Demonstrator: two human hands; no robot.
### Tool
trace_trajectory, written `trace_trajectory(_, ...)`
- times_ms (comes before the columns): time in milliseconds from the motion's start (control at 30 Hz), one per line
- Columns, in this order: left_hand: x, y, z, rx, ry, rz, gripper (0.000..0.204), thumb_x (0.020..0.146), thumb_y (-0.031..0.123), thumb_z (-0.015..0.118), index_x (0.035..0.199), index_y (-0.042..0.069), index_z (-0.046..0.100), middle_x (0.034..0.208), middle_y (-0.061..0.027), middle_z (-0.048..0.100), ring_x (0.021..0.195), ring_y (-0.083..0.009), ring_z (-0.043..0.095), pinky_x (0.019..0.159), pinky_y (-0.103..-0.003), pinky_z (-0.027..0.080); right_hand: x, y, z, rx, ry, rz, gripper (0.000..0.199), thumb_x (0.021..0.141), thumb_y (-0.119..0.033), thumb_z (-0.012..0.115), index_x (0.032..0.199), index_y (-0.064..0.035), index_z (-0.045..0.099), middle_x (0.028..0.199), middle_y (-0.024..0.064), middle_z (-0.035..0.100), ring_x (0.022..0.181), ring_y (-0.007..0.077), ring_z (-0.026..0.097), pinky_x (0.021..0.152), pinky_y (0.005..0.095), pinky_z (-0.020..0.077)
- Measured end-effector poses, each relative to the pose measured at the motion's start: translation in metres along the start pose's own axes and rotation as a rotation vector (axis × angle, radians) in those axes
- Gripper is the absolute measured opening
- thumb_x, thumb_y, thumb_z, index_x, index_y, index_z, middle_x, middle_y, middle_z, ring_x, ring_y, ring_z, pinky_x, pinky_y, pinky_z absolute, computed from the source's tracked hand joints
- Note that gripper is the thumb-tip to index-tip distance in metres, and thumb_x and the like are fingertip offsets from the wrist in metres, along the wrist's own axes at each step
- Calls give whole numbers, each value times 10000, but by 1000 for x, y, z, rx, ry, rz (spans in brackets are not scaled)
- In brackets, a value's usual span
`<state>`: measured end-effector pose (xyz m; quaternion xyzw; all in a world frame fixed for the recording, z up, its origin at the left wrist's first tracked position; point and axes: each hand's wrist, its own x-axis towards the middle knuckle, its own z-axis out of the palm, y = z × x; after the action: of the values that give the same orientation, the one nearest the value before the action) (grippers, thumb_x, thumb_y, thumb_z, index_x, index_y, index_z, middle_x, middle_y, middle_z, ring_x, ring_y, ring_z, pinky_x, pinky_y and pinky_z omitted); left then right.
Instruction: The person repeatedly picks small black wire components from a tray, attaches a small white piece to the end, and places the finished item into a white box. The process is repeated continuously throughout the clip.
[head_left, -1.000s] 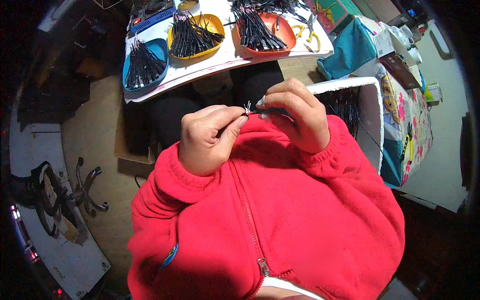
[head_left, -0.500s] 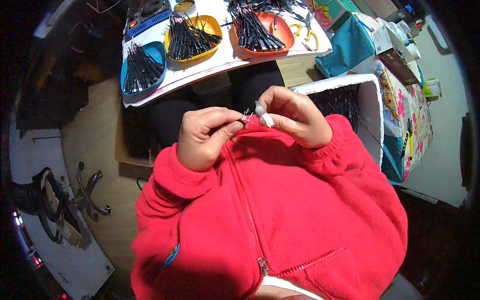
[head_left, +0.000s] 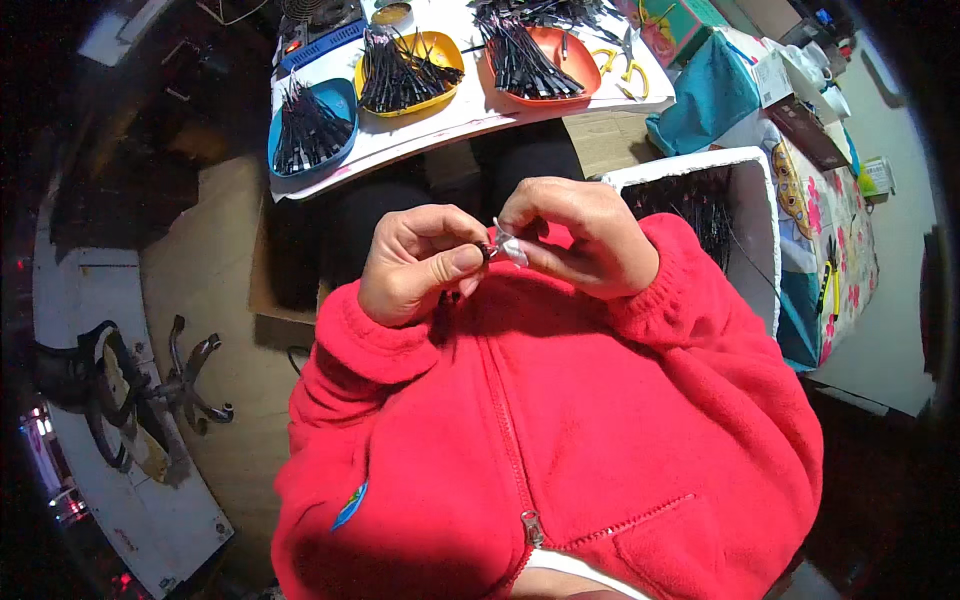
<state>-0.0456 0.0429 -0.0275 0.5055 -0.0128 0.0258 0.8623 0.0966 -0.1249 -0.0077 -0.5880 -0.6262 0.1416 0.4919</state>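
Note:
Over my lap, my left hand [head_left: 422, 266] pinches the dark end of a thin cable [head_left: 487, 251] between thumb and forefinger. Fine pale wire ends poke out of it toward the right. My right hand [head_left: 585, 238] has thumb and forefinger drawn together at those wires. Around these fingertips is a white wrapping [head_left: 512, 250], which looks like tape or cloth. It hides the wire tips, so I cannot see exactly how they are gripped.
Ahead on a white-covered table [head_left: 400, 148] stand blue [head_left: 350, 93], yellow [head_left: 455, 62] and orange [head_left: 594, 72] trays of black cables. Yellow-handled scissors [head_left: 636, 78] lie beside them. A white foam box [head_left: 757, 200] with more cables stands at my right.
My right hand has moved left, and its wrapped fingertips now meet the wire ends at my left hand. The whole view has shifted slightly.

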Motion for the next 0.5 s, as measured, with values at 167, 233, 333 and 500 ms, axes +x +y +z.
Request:
trace_trajectory(167,-6,-10,-2,-298,-48,69,128,852,48,638,916,-62,626,774,-104,626,570,-108,524,539,-219,428,6,14,-6,-273,251,201,218,778,41,661,977,-13,590,883,84,623,705,164,598,619,247,469)
trace_trajectory(233,-5,-12,-2,-385,-24,39,136,852,51,640,932,-58,624,793,-109,632,574,-110,531,537,-221,431,3,10,-5,-182,245,-29,271,795,-92,697,1048,-31,620,911,107,614,757,207,618,670,290,506)
trace_trajectory(333,-1,-14,-2,-382,-33,17,146,852,48,641,958,-52,625,805,-111,637,579,-118,539,533,-227,434,-1,1,-2,-162,178,-135,396,728,-57,725,1106,-24,610,993,134,617,838,255,633,706,317,520)
trace_trajectory(500,1,-14,5,-306,13,-1,122,863,64,626,960,-8,612,789,-101,628,508,-103,485,465,-228,371,0,4,-1,-112,110,-278,259,732,2,699,977,21,616,926,140,613,791,257,627,679,304,505)
